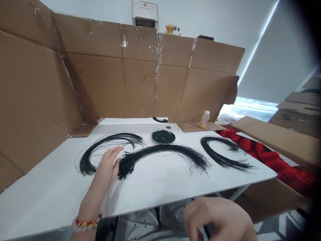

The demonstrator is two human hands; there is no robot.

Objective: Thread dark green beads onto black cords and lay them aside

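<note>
My left hand [109, 162] is over the left part of the white table, its fingers stretched out and the thumb apart. It is beside the dark beaded end [126, 165] of a long bundle of black strands [165, 149]. A single thin strand [108, 197] runs down from near this hand past the table's front edge; whether the fingers touch it, I cannot tell. My right hand [218, 217] is in front of the table edge, blurred, with fingers curled together. Anything inside those fingers is hidden. Behind the bundle stands a round dish [163, 142] full of small dark green beads [163, 136].
Curved strand bundles lie at the left [87, 160] and right [215, 155] of the table [150, 187]. Cardboard walls [105, 83] enclose its back and left. A small bottle [204, 119] stands at the back right. Red packets [267, 156] fill a carton beside the table.
</note>
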